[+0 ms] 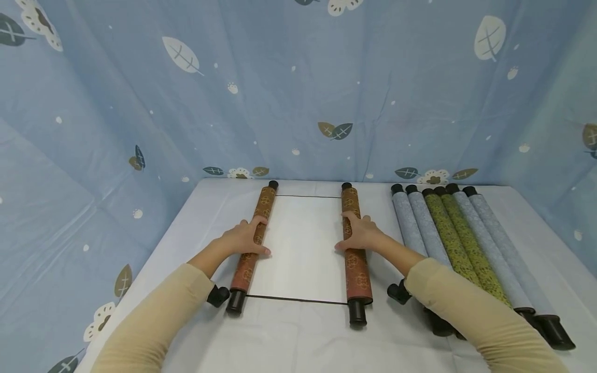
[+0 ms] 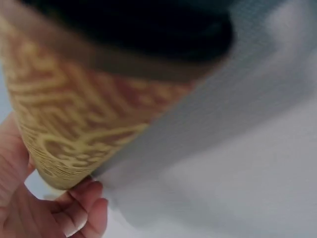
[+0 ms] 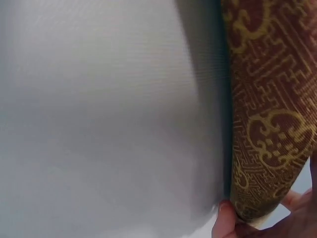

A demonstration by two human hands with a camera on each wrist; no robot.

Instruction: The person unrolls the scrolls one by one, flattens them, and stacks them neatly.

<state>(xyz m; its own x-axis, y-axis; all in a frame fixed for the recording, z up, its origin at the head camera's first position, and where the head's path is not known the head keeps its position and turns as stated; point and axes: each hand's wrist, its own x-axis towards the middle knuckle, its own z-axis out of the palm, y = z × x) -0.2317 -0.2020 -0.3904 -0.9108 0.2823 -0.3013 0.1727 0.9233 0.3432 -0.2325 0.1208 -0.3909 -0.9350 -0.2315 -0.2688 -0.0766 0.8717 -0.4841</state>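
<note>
A scroll lies partly unrolled on the white table, its blank white sheet (image 1: 303, 248) stretched between two brown rolls with gold patterns and black end knobs. My left hand (image 1: 244, 238) grips the left roll (image 1: 245, 269) around its middle, thumb on the sheet side. Around the right roll (image 1: 357, 274) curl the fingers and thumb of my right hand (image 1: 361, 233). The left wrist view shows the left roll (image 2: 84, 114) close up, with fingertips (image 2: 89, 193) at its far underside. In the right wrist view, the patterned right roll (image 3: 272, 109) runs beside the pale sheet (image 3: 114, 124).
Several rolled scrolls lie side by side on the right, grey-blue ones (image 1: 499, 243) and green ones (image 1: 452, 233). My right forearm crosses over their near ends. Behind the table (image 1: 289, 342) hangs a blue leaf-print curtain (image 1: 280, 103).
</note>
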